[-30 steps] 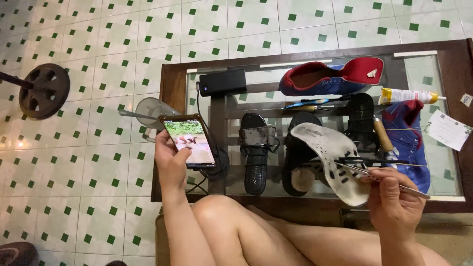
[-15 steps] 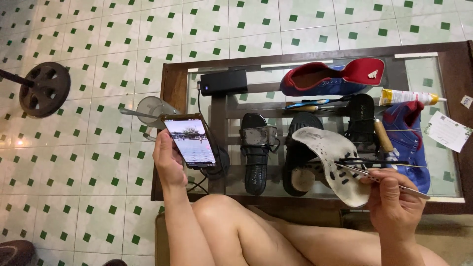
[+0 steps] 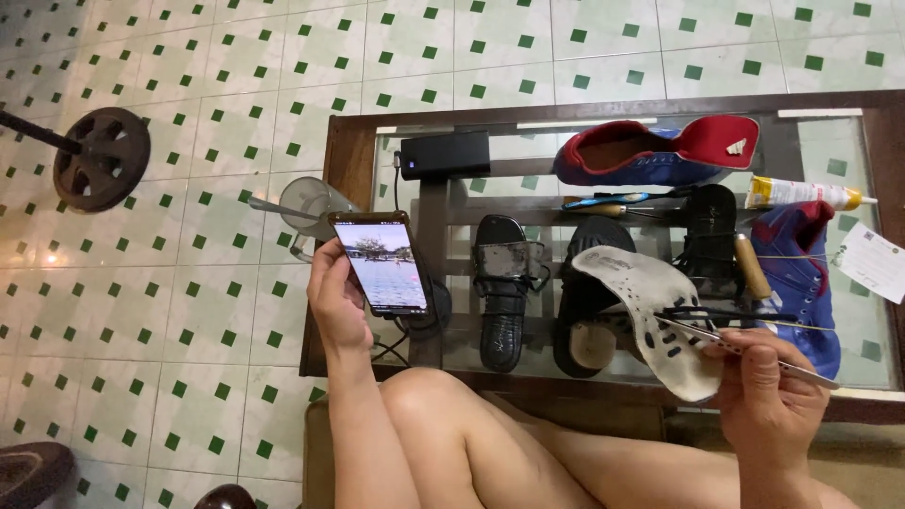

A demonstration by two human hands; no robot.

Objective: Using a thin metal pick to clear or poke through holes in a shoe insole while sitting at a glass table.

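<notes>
My left hand (image 3: 337, 300) holds a lit smartphone (image 3: 382, 262) upright over the left end of a glass-topped coffee table (image 3: 351, 151). My right hand (image 3: 771, 405) grips a white perforated shoe sole (image 3: 655, 316) together with a thin metal tool (image 3: 745, 352) at the table's near right edge. A thread runs from the sole toward a blue shoe (image 3: 806, 283). My bare knee (image 3: 434, 415) is below the table's edge.
On the table lie a black power bank (image 3: 445, 155), a blue and red shoe (image 3: 655, 151), a glue tube (image 3: 801, 193), black sandals (image 3: 506, 287), a glass cup (image 3: 309, 203) and a paper tag (image 3: 872, 262). A weight plate (image 3: 102, 157) rests on the tiled floor.
My left hand has tilted and raised the phone slightly, and the picture on its screen has changed. My right hand stays put with the sole and tool.
</notes>
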